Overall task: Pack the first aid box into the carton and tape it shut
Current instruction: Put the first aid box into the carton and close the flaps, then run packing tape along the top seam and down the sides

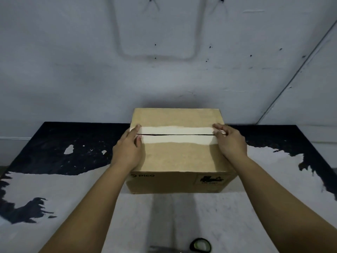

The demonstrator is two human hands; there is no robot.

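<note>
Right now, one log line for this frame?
carton: flaps closed, seam untaped | left hand: flat on left end | right hand: flat on right end | scissors: near table edge

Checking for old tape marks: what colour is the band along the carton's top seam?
Off-white, against the brown carton; the band shows in the head view.

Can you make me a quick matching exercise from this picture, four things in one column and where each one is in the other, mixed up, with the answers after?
Column one:
1. left hand
2. right hand
3. scissors
4. carton

Column two:
A. at the near edge of the table, partly cut off by the frame
B. on the right end of the flap seam
C. in the middle of the table, flaps closed
D. on the left end of the flap seam

Pairs: 1-D, 2-B, 3-A, 4-C
</note>
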